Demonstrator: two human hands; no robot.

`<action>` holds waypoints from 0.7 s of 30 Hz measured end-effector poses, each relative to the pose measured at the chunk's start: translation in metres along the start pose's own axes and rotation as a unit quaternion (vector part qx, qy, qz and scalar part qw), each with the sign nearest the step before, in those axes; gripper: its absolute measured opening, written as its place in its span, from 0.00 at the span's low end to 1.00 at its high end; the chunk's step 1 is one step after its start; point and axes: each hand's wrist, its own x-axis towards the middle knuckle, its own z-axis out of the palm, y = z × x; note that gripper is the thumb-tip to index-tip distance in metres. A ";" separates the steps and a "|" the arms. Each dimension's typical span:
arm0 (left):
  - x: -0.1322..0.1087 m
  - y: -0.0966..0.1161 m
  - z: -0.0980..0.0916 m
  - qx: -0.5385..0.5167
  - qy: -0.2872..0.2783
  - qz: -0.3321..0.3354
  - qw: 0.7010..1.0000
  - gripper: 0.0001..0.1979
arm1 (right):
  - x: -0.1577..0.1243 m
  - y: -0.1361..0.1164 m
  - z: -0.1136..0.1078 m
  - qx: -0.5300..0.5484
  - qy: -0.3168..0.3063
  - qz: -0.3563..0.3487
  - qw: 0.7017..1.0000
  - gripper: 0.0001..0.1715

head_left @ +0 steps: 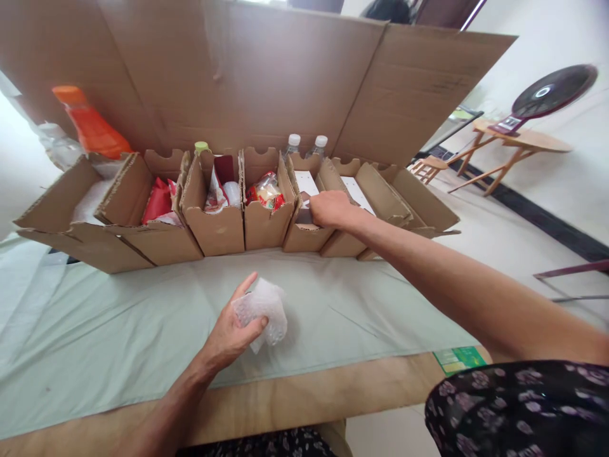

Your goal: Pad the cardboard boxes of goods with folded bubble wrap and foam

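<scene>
A crumpled piece of bubble wrap is held in my left hand just over the cloth, with the thumb in front of it. My right hand is closed at the opening of a narrow cardboard box, right of the middle of the row. What its fingers grip is hidden from view. Beside the knuckles, a grey-brown item shows inside this box, and a white flat piece stands behind it. The box to its right also has a white piece in it.
Other boxes hold red packets, a folded leaflet and a snack bag. An orange bottle and two white-capped bottles stand behind, before a tall cardboard panel. Pale green cloth covers the wooden table.
</scene>
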 end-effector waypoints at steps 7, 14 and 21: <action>-0.011 -0.001 0.001 0.012 0.022 0.014 1.000 0.43 | -0.025 0.003 -0.015 0.065 -0.066 -0.068 0.993 0.25; -0.015 0.005 -0.004 0.057 0.044 0.019 0.997 0.37 | -0.037 -0.001 -0.025 0.099 0.010 0.034 0.994 0.25; -0.031 0.031 -0.019 0.154 0.076 0.251 0.953 0.20 | -0.150 -0.011 -0.048 0.254 0.336 -0.051 0.905 0.28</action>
